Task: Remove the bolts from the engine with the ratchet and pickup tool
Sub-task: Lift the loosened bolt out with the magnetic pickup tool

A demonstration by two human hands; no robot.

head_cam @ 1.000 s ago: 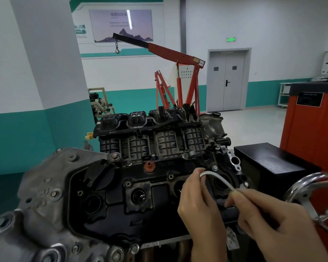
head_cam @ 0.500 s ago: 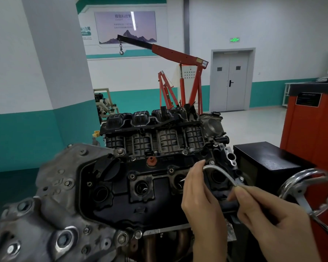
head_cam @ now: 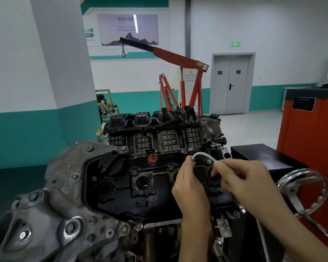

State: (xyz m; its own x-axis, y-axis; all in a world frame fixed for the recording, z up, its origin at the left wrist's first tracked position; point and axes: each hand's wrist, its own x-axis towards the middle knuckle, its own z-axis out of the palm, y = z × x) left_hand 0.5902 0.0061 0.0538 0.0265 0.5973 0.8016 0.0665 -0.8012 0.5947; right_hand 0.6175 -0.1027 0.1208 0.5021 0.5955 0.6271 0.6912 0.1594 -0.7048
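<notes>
The engine (head_cam: 140,186) fills the lower middle, its black valve cover facing me with round plug wells and small bolts along its edges. A flexible silver pickup tool (head_cam: 203,155) arches over the cover's upper right part. My left hand (head_cam: 192,190) pinches the tool's bent-down end near the cover's top edge. My right hand (head_cam: 244,178) grips the tool's other end just to the right. The tool's tip is hidden behind my left fingers. No ratchet is in view.
A chrome handwheel (head_cam: 303,191) sticks out at the right of the engine. A black box (head_cam: 263,154) and a red cabinet (head_cam: 311,138) stand behind it. A red engine hoist (head_cam: 182,72) stands farther back. The grey timing cover (head_cam: 45,214) bulges at lower left.
Both hands have moved up the valve cover toward its top edge, and the pickup tool's arch is now tighter, with my hands closer together. The camera has shifted to the left.
</notes>
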